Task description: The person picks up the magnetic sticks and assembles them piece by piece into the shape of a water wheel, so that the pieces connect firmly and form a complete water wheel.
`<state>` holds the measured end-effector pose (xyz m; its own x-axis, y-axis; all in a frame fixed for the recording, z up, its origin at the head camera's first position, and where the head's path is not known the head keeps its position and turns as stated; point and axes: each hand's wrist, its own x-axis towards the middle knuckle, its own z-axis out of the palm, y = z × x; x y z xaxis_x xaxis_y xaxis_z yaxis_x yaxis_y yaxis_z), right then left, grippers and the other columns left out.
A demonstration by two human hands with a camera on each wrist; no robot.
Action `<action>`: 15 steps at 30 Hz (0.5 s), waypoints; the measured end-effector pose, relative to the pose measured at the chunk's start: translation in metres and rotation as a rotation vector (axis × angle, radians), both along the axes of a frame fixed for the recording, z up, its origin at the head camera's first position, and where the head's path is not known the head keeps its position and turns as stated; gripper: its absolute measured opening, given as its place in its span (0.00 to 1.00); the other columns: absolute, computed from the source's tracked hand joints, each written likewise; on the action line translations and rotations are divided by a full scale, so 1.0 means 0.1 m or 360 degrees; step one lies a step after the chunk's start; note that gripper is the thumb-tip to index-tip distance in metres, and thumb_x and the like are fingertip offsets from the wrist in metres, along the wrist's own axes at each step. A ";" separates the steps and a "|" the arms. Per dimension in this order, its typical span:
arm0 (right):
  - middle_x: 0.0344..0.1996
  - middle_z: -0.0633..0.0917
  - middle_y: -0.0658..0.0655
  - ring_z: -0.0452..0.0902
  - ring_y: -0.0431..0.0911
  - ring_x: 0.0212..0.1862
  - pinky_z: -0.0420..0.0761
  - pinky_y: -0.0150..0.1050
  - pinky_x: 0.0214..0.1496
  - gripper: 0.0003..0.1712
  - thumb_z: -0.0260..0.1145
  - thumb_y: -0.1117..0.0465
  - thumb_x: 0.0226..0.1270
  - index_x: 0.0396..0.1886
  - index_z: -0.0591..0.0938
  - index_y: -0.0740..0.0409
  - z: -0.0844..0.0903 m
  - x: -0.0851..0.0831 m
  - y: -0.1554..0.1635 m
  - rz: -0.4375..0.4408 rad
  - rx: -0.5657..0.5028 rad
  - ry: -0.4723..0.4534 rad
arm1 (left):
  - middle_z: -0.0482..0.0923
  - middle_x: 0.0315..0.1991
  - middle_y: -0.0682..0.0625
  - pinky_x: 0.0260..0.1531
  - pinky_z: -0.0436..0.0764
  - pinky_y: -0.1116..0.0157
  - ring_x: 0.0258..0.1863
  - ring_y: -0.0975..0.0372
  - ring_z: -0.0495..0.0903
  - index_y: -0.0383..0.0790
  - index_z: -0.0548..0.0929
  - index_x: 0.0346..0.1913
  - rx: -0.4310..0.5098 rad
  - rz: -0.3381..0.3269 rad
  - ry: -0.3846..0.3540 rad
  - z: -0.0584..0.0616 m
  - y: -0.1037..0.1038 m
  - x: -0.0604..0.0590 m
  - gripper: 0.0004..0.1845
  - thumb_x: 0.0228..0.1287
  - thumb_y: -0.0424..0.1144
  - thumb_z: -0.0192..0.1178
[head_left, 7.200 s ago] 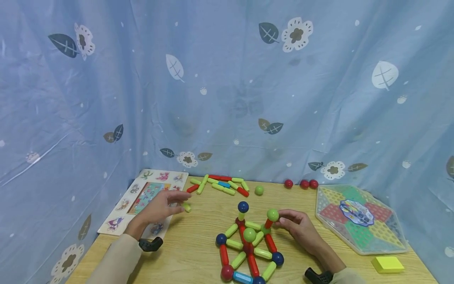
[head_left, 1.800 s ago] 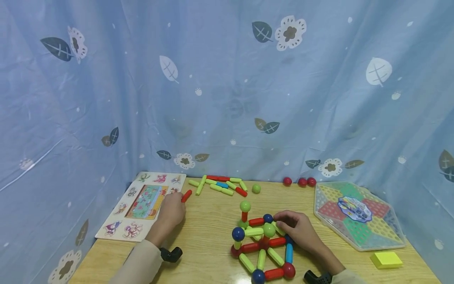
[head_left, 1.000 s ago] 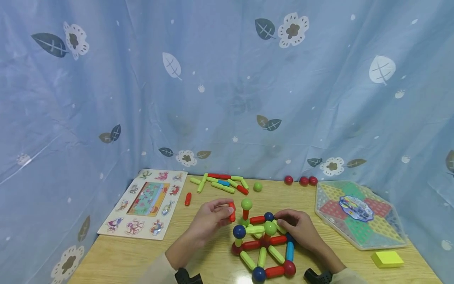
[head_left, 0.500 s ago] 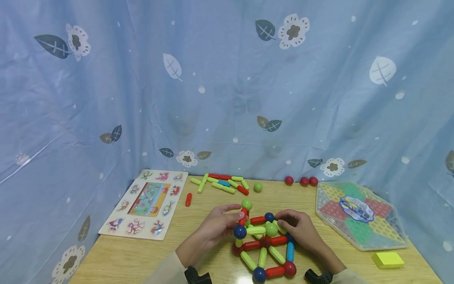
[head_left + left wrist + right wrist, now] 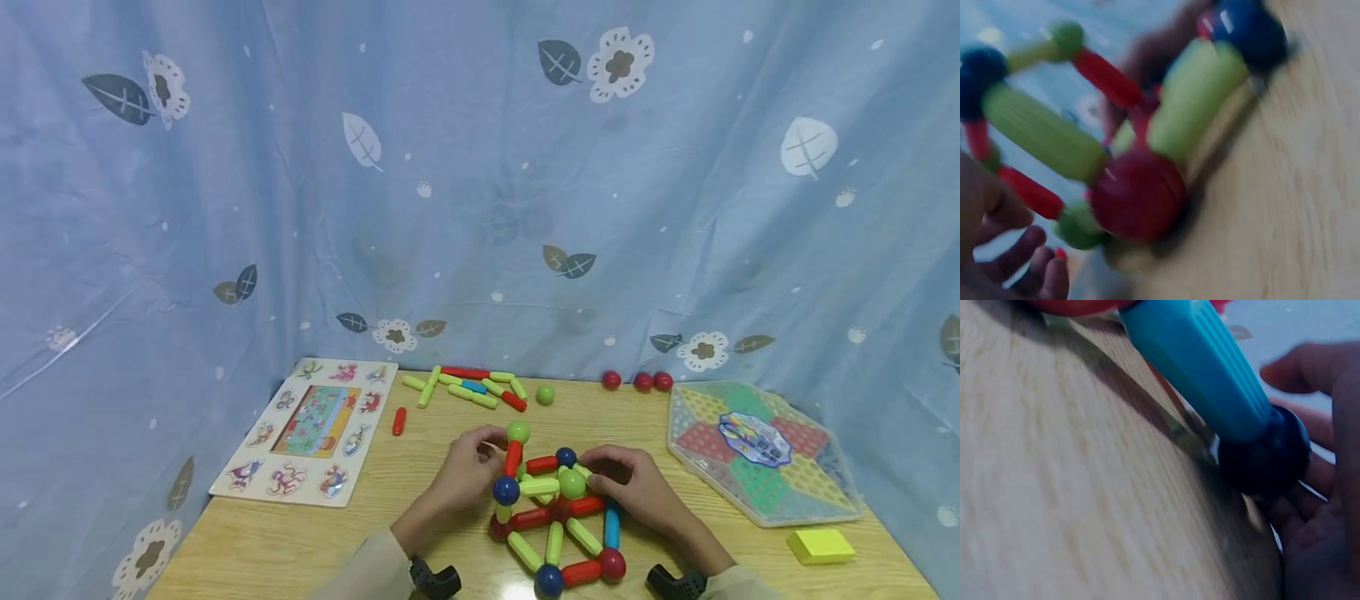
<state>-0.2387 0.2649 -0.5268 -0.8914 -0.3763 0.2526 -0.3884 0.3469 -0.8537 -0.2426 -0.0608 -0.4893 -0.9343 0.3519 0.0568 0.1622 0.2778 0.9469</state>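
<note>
A structure of magnetic rods and balls stands on the table, with a red magnetic rod [image 5: 513, 459] slanting between a raised blue ball [image 5: 506, 490] and a top green ball [image 5: 518, 431]. My left hand [image 5: 467, 471] is just left of that rod, fingertips reaching behind it. In the left wrist view its fingers [image 5: 1019, 250] curl loosely near a lower green ball [image 5: 1079, 226], with nothing between them. My right hand [image 5: 637, 486] holds the structure's right back corner, fingers curled round it at a yellow-green rod [image 5: 582, 475]. In the right wrist view they lie behind a dark blue ball [image 5: 1266, 453].
Loose rods [image 5: 468, 387] lie at the back, and a single red rod [image 5: 399, 421] nearer the picture puzzle board [image 5: 352, 483] on the left. A green ball [image 5: 545, 394] and several red balls [image 5: 642, 382] stand behind. A checkers-type box [image 5: 761, 458] and yellow block [image 5: 821, 547] are right.
The structure has been turned round. My left hand brought a red rod from the left, set it between the blue and top green balls, and let go. The right hand stays at its corner.
</note>
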 end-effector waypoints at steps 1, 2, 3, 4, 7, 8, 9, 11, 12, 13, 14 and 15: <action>0.53 0.92 0.56 0.88 0.39 0.55 0.85 0.30 0.59 0.14 0.73 0.65 0.76 0.57 0.90 0.54 0.00 0.00 0.00 0.0039 0.0000 0.0000 | 0.88 0.54 0.45 0.49 0.85 0.67 0.49 0.60 0.85 0.38 0.86 0.65 -0.0037 -0.0045 0.0049 -0.04 0.01 -0.02 0.18 0.76 0.29 0.62; 0.54 0.92 0.56 0.88 0.39 0.57 0.84 0.30 0.61 0.15 0.73 0.65 0.76 0.58 0.90 0.54 0.00 0.00 0.01 0.0064 0.0002 -0.0007 | 0.87 0.55 0.45 0.50 0.84 0.68 0.50 0.61 0.85 0.37 0.86 0.64 -0.0078 -0.0094 0.0092 -0.08 0.01 -0.04 0.18 0.75 0.28 0.63; 0.55 0.92 0.55 0.88 0.38 0.58 0.83 0.29 0.62 0.15 0.74 0.64 0.75 0.59 0.90 0.53 0.00 0.01 0.00 0.0070 0.0016 -0.0008 | 0.88 0.56 0.44 0.51 0.84 0.69 0.50 0.62 0.85 0.37 0.87 0.64 -0.0098 -0.0147 0.0110 -0.10 0.00 -0.05 0.18 0.74 0.28 0.65; 0.55 0.92 0.55 0.88 0.38 0.57 0.84 0.30 0.62 0.15 0.74 0.63 0.75 0.59 0.90 0.53 0.00 0.01 -0.01 0.0065 0.0023 -0.0013 | 0.88 0.55 0.45 0.50 0.83 0.70 0.48 0.63 0.84 0.37 0.87 0.62 -0.0118 -0.0192 0.0112 -0.12 0.00 -0.06 0.17 0.73 0.28 0.66; 0.52 0.93 0.54 0.88 0.37 0.52 0.86 0.31 0.56 0.15 0.76 0.59 0.75 0.58 0.90 0.53 0.00 0.00 -0.04 -0.0051 0.0037 -0.0009 | 0.90 0.49 0.48 0.45 0.82 0.71 0.42 0.67 0.82 0.38 0.90 0.56 -0.0203 -0.0265 0.0185 -0.14 -0.05 -0.08 0.13 0.72 0.29 0.68; 0.51 0.93 0.55 0.88 0.37 0.50 0.86 0.31 0.54 0.14 0.76 0.59 0.75 0.57 0.91 0.54 0.00 0.00 -0.04 -0.0101 0.0026 -0.0008 | 0.89 0.46 0.49 0.42 0.82 0.71 0.39 0.68 0.81 0.38 0.90 0.54 -0.0236 -0.0271 0.0227 -0.15 -0.08 -0.09 0.11 0.72 0.30 0.68; 0.50 0.93 0.56 0.88 0.37 0.48 0.87 0.31 0.52 0.14 0.75 0.59 0.76 0.57 0.91 0.56 0.00 -0.01 -0.04 -0.0149 0.0002 -0.0009 | 0.89 0.43 0.51 0.41 0.81 0.71 0.37 0.68 0.80 0.39 0.90 0.53 -0.0259 -0.0268 0.0252 -0.15 -0.10 -0.09 0.10 0.72 0.30 0.69; 0.50 0.93 0.58 0.89 0.37 0.47 0.87 0.31 0.50 0.13 0.73 0.60 0.78 0.57 0.90 0.59 0.00 -0.01 -0.04 -0.0229 -0.0067 -0.0020 | 0.88 0.40 0.52 0.39 0.81 0.71 0.35 0.69 0.80 0.40 0.90 0.50 -0.0285 -0.0230 0.0287 -0.17 -0.13 -0.09 0.08 0.71 0.31 0.69; 0.51 0.93 0.60 0.89 0.36 0.48 0.87 0.31 0.50 0.13 0.72 0.61 0.79 0.57 0.90 0.60 0.00 -0.01 -0.04 -0.0257 -0.0101 -0.0019 | 0.87 0.39 0.53 0.38 0.81 0.71 0.35 0.68 0.79 0.41 0.90 0.50 -0.0285 -0.0202 0.0289 -0.18 -0.15 -0.09 0.09 0.71 0.31 0.68; 0.51 0.92 0.61 0.89 0.36 0.48 0.87 0.30 0.51 0.13 0.71 0.62 0.80 0.58 0.89 0.61 -0.01 0.00 -0.03 -0.0283 -0.0129 -0.0018 | 0.87 0.38 0.54 0.38 0.81 0.70 0.35 0.68 0.79 0.41 0.91 0.50 -0.0290 -0.0167 0.0297 -0.19 -0.17 -0.09 0.09 0.70 0.30 0.68; 0.51 0.92 0.62 0.89 0.37 0.47 0.87 0.30 0.51 0.12 0.70 0.62 0.80 0.58 0.89 0.61 -0.01 0.00 -0.02 -0.0305 -0.0146 -0.0008 | 0.87 0.38 0.54 0.38 0.81 0.70 0.35 0.67 0.80 0.41 0.91 0.50 -0.0294 -0.0123 0.0305 -0.20 -0.18 -0.09 0.09 0.70 0.30 0.67; 0.50 0.92 0.62 0.89 0.37 0.46 0.87 0.30 0.50 0.12 0.70 0.63 0.80 0.58 0.89 0.61 -0.01 0.01 -0.01 -0.0331 -0.0155 0.0005 | 0.87 0.39 0.54 0.39 0.81 0.70 0.36 0.66 0.80 0.41 0.91 0.50 -0.0300 -0.0073 0.0313 -0.21 -0.19 -0.08 0.10 0.70 0.30 0.67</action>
<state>-0.2378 0.2636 -0.5281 -0.9465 -0.1581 0.2814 -0.3195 0.3359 -0.8861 -0.2510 -0.0800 -0.5105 -0.8947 0.4151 0.1650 0.3543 0.4344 0.8281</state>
